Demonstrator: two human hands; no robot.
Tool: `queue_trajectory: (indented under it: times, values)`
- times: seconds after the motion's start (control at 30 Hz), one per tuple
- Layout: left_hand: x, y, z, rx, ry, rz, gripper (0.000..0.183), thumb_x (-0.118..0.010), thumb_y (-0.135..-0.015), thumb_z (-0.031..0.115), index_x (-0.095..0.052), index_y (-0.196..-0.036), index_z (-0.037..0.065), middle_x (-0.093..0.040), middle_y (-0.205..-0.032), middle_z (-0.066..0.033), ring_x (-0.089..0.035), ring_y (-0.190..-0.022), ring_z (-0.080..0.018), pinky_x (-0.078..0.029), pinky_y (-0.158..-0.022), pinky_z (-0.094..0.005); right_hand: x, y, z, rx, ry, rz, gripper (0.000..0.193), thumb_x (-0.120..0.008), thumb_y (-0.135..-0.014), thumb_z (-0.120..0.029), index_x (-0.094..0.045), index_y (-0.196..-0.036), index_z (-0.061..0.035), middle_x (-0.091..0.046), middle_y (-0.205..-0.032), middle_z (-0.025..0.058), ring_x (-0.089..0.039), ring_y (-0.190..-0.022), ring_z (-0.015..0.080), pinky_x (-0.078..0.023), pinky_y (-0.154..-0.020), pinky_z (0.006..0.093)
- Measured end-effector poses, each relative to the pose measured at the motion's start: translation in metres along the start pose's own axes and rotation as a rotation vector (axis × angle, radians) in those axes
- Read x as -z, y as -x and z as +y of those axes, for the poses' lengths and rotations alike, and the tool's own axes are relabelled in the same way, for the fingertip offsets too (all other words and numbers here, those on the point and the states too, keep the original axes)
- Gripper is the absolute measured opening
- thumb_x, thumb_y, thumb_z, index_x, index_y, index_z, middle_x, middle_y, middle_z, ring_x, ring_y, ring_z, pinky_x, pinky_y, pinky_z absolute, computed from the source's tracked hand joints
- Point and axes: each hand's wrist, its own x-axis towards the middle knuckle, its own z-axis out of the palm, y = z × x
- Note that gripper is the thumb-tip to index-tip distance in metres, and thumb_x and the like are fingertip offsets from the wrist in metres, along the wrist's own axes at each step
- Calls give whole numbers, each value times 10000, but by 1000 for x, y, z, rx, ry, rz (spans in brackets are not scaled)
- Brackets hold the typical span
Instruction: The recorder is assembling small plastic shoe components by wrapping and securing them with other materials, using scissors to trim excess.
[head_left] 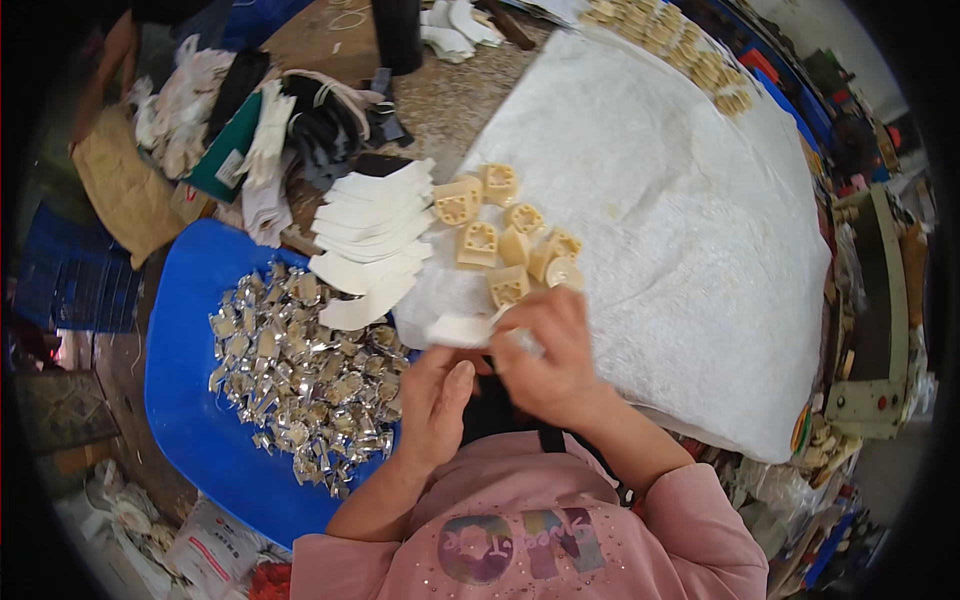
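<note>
In front of my body, a white curved strip is between my two hands. My left hand is closed on its near edge, thumb pointing up. Over the strip's right end, my right hand has its fingers bent and pinched together; they are slightly blurred and hide part of it. Just beyond lie several cream plastic blocks shaped like shoe heels, with holes in their ends. To the left, a fanned stack of white curved strips overlaps in rows.
A blue tub at the left holds many shiny silver pieces. White woven sheeting covers the right side, with rows of cream pieces at its far edge. Gloves and a black cylinder stand or lie farther back.
</note>
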Motion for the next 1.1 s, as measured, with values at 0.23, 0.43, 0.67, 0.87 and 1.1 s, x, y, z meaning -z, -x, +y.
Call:
queue_trajectory:
  times: [0.23, 0.43, 0.67, 0.87, 1.1]
  values:
    - [-24, -8, -2, 414, 847, 96, 394, -333, -1002, 210, -454, -1260, -61, -604, -791, -124, -528, -614, -132, -422, -520, -245, 22, 41, 40, -446, 44, 68, 260, -713, -646, -113, -587, -870, -69, -536, -935, 87, -483, -832, 291, -335, -781, 420]
    - [-31, -14, -1, 348, 841, 92, 405, -331, -1007, 219, -460, -1239, -88, -593, -762, -127, -521, -622, -133, -423, -547, -245, 18, 57, 60, -618, 234, -14, 227, -696, -664, -71, -550, -838, -67, -549, -880, 87, -498, -821, 290, -353, -798, 408]
    - [-32, -13, -5, 367, 797, 93, 379, -348, -1003, 197, -481, -1211, -90, -588, -763, -117, -528, -643, -130, -424, -556, -244, 44, 58, 42, -545, -31, -77, 354, -615, -651, 63, -563, -984, -41, -538, -970, 124, -516, -896, 317, -445, -801, 364]
    - [-32, -14, -2, 381, 715, 160, 355, -392, -989, 213, -500, -1160, -79, -560, -741, -93, -512, -621, -136, -395, -521, -252, 36, 62, 37, -470, 65, -155, 514, -557, -618, 127, -594, -1095, -61, -539, -974, 126, -516, -907, 313, -455, -806, 351]
    - [-32, -11, -5, 355, 695, 152, 340, -377, -991, 185, -520, -1155, -77, -588, -762, -97, -532, -635, -123, -412, -546, -239, 45, 79, 91, -865, -309, 338, 512, -456, -701, 161, -567, -1152, -54, -606, -990, 166, -596, -940, 288, -469, -833, 354]
